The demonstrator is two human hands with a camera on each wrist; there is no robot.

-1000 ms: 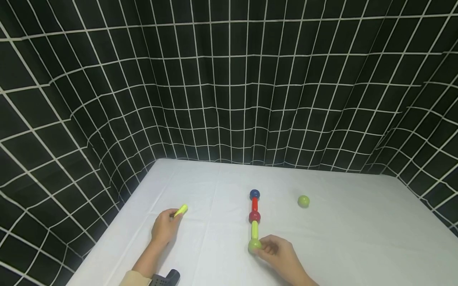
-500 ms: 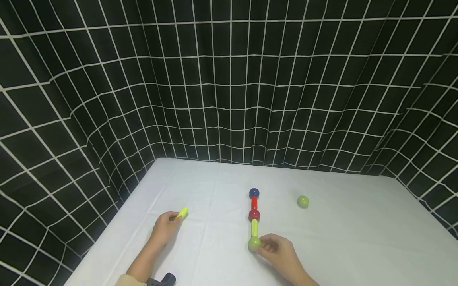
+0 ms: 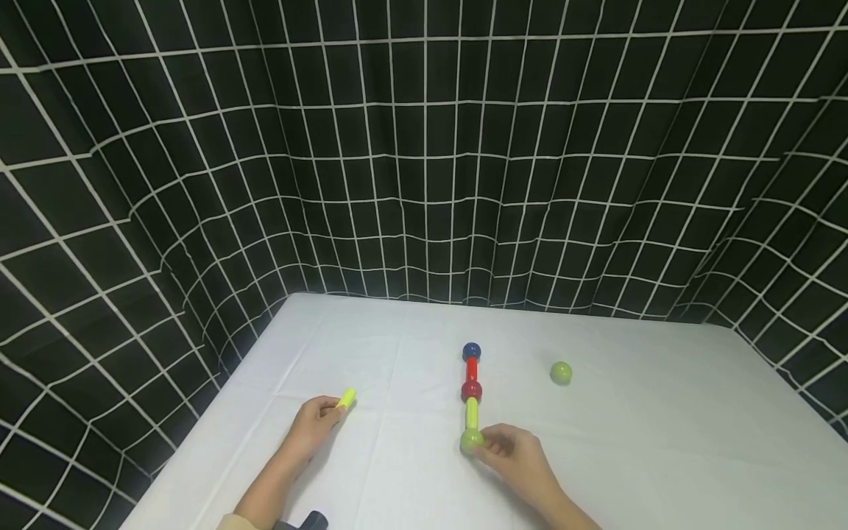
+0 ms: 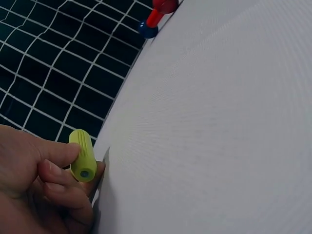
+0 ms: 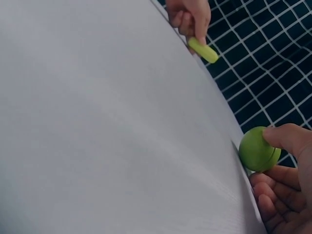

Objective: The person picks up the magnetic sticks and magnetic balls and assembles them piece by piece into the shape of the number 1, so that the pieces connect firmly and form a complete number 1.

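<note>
My left hand (image 3: 313,428) pinches a yellow-green rod (image 4: 84,156) between thumb and fingers, just over the table; the left wrist view shows a small round dot in its end. To the right, my right hand (image 3: 520,460) pinches a green ball (image 5: 260,148) that forms the near end of a straight chain. From that ball the chain runs away from me through a yellow-green rod (image 3: 472,414), a red ball (image 3: 472,391), a red rod (image 3: 472,369) and a blue ball (image 3: 472,352).
A loose green ball (image 3: 561,373) lies right of the chain on the white-covered table (image 3: 629,427). Black curtains (image 3: 424,184) with a white grid surround the table's back and sides. A dark grey device (image 3: 311,521) sits by the left wrist.
My right hand has slid the whole chain slightly away from me. The left hand, with its rod, has shifted a little to the right and nearer. The loose ball stays put.
</note>
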